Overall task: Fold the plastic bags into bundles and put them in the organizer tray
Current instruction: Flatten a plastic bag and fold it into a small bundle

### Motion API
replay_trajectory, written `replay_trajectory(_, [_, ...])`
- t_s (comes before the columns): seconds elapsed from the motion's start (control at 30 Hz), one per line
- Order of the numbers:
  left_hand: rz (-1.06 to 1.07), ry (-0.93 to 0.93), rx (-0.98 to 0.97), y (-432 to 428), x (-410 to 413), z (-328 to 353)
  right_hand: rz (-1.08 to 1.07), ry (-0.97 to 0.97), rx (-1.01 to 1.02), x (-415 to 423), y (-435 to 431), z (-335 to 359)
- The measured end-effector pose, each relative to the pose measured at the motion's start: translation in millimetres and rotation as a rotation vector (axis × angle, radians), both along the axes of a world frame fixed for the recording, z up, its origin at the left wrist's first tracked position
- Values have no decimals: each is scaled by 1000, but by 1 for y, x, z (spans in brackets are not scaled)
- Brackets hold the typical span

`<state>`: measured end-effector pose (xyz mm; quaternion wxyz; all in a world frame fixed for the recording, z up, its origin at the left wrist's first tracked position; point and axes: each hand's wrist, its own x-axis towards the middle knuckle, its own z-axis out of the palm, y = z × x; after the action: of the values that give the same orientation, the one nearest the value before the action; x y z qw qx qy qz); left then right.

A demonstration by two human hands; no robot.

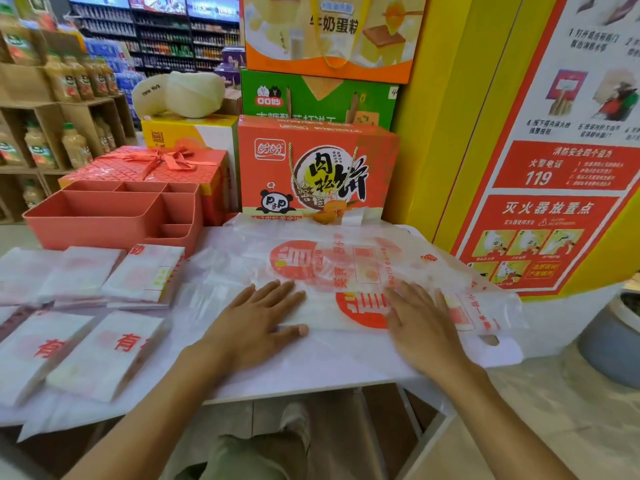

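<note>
Grip first: wide on both sides, nothing pinched. Our left hand [256, 320] lies flat with fingers straight, pressing the plastic bag [329, 268]. Our right hand [420, 327], a little blurred, is flat on the same bag just beside it. The bag lies under and ahead of both palms, spread on the white tabletop [304, 379]. Its long axis runs left to right, with the handle cut-out [490, 340] at the right end, nearer our right hand. So the fold, we reckon, wants to run along that axis, right end over toward the left. Out to the left, folded bundles [142, 275] sit in two rows on the tabletop, on our left hand's side. Behind them stands the organizer tray [86, 233], coral and divided into compartments, and no bundle shows in any of them.
</note>
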<state>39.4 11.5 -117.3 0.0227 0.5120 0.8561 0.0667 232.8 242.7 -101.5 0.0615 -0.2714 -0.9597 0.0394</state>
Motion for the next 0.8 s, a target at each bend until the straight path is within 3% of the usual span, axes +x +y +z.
replay_trajectory(0.13, [7,-5,-4,0,-3,-1,104,-40,-70,-20,-21,-11])
replay_trajectory(0.43, [-12,-22,-95,-11,-18,-1,99,-53,-64,-20,-21,-14])
replay_trajectory(0.7, [114,-69,56,-32,-22,4,94,2,-87,-19,-25,-12])
replay_trajectory(0.8, [91,-88,21,-35,-33,16,95,-1,-75,-19,-23,-13])
